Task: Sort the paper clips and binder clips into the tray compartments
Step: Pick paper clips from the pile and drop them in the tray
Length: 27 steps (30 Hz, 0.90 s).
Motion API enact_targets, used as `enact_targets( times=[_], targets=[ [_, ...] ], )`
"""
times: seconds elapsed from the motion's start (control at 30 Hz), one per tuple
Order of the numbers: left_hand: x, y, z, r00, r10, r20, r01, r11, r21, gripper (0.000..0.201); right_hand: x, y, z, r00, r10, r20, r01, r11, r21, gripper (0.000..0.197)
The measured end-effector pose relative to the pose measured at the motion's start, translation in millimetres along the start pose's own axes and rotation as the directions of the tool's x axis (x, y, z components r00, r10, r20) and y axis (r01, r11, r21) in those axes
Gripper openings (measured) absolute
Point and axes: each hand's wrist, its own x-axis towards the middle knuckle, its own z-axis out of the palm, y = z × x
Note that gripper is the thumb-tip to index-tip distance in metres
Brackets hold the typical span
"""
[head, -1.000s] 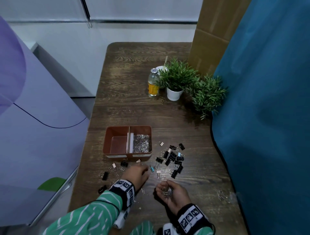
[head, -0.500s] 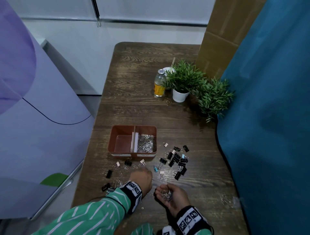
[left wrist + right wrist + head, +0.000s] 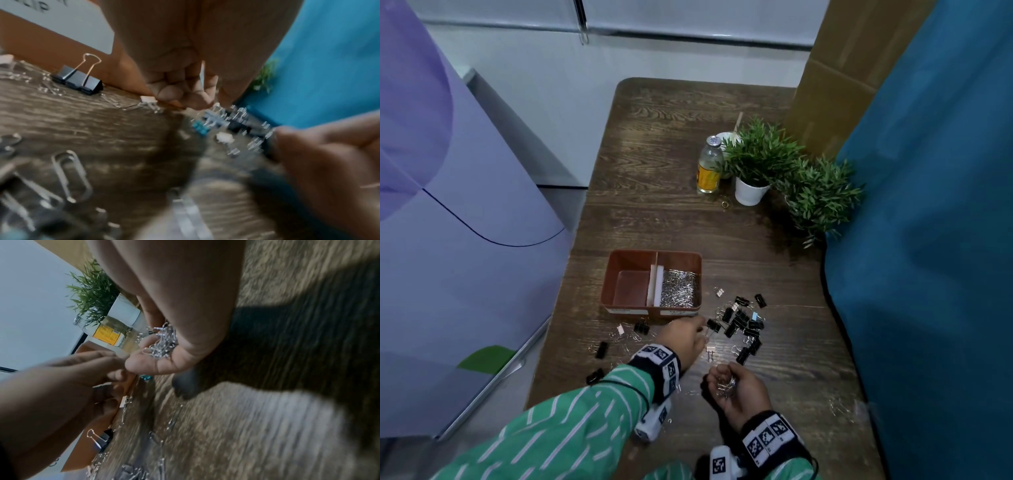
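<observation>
A brown two-compartment tray [image 3: 654, 254] sits mid-table; its right half holds silver paper clips [image 3: 678, 291] and its left half looks empty. Black binder clips [image 3: 743, 322] lie scattered right of the tray's front, with others [image 3: 642, 327] to the left among loose paper clips [image 3: 69, 175]. My left hand [image 3: 702, 334] reaches to the table by the tray's front wall, fingers curled and tips bunched [image 3: 185, 99]; nothing shows between them. My right hand [image 3: 722, 380] is cupped palm up near the front edge, holding a bunch of paper clips [image 3: 164, 344].
A glass bottle [image 3: 709, 168] and two potted plants [image 3: 753, 164] stand at the back right. A blue curtain [image 3: 928, 240] runs along the table's right edge, and a purple cabinet [image 3: 448, 205] stands to the left. More paper clips [image 3: 839, 407] lie near the right edge.
My left hand has moved forward and to the right, from the near table up to the tray's front and the binder clips. The right hand has stayed cupped in place.
</observation>
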Motion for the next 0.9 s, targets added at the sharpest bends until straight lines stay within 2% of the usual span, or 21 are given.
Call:
enact_targets(
  times=[0.07,0.13,0.23,0.3,0.37,0.57,0.77,0.9],
  targets=[
    [7,-6,6,0.998,-0.031,0.048,0.026,0.995,0.1,0.029,1,-2,-9,1.0,-0.009,-0.017,0.009,0.999,-0.033,0.029],
    [11,-11,12,0.996,-0.079,0.05,0.073,0.992,0.103,0.028,3,-1,-18,0.999,-0.014,-0.031,0.012,0.999,-0.046,0.03],
    [13,-13,22,0.993,-0.108,0.046,0.112,0.99,-0.082,0.021,3,2,-24,0.999,-0.008,-0.039,0.005,0.998,-0.055,0.029],
    [13,-7,24,0.996,-0.082,0.035,0.088,0.963,-0.254,0.027,4,5,-24,0.999,0.003,-0.034,-0.005,0.998,-0.065,0.03],
    [14,-4,22,0.999,-0.046,-0.002,0.043,0.957,-0.286,0.034,4,7,-20,1.0,0.007,-0.029,-0.01,0.997,-0.079,0.031],
    [-1,-41,-6,0.996,-0.076,-0.057,0.076,0.997,0.009,0.026,9,12,-1,1.0,0.015,0.002,-0.014,0.991,-0.136,0.028],
    [-3,-28,-1,0.992,0.093,0.085,-0.108,0.976,0.187,0.052,9,20,8,1.0,0.012,0.015,-0.009,0.976,-0.216,0.029],
    [5,-15,8,0.99,0.068,0.121,-0.097,0.964,0.247,0.064,9,18,3,1.0,0.007,-0.012,-0.01,0.976,-0.217,0.028]
  ],
)
